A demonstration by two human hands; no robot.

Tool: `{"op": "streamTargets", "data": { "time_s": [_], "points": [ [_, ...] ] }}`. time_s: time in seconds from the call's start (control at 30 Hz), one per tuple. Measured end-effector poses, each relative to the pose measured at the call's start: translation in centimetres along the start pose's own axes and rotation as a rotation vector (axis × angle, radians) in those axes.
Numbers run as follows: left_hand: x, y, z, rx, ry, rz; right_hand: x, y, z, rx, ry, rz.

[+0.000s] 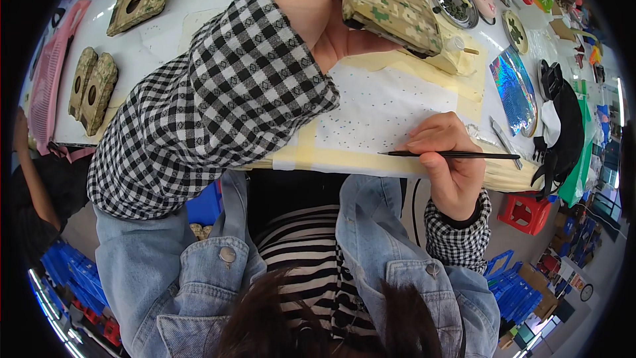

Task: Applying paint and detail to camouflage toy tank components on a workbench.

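Holding the camouflage piece (392,13) aloft in my left hand (326,30), and what a perch it is! My fingers are curled in beneath it, part-closed, though the piece hides just how firmly they grip. It hangs tilted above the far end of the white sheet (371,106), its round hole facing up. Down at the near edge, my right hand (450,159) is pinched nearly closed round a thin black tool (483,156), the tip pointing left, just by the scattered dots; whether it touches the sheet I can't tell.

Now for the danger! That loose checked sleeve (258,86) reaches over the left part of the sheet, and if my forearm sank, the cuff could sweep those tiny dots out of place. A slack left grip, and the piece could tip off my fingers and knock the small whitish cylinder (454,44) close by. Swing it too far right, and the round dish (454,1) with its dark bits is within reach of a spill. And a careless roll of my right fingers could drag the tip sideways, scattering several dots at once!
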State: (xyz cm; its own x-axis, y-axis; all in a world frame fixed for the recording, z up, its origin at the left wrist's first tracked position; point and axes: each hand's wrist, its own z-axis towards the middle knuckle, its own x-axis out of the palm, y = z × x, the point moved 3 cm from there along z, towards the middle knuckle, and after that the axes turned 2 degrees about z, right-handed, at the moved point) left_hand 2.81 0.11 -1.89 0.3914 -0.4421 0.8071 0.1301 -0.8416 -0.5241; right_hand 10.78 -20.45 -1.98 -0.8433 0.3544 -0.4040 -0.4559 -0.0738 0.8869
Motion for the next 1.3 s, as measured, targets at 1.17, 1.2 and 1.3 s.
{"op": "streamTargets", "data": {
  "time_s": [1.17, 1.2, 1.3],
  "points": [
    [0.11, 0.12, 0.08, 0.024, 0.021, -0.06, 0.02, 0.02, 0.05, -0.002, -0.012, -0.013],
    [0.09, 0.11, 0.07, 0.019, 0.017, -0.064, 0.05, 0.07, 0.09, -0.002, -0.012, -0.01],
    [-0.06, 0.16, 0.22, 0.031, 0.034, -0.045, 0.01, -0.02, 0.07, -0.001, -0.009, -0.01]
  ]
}}
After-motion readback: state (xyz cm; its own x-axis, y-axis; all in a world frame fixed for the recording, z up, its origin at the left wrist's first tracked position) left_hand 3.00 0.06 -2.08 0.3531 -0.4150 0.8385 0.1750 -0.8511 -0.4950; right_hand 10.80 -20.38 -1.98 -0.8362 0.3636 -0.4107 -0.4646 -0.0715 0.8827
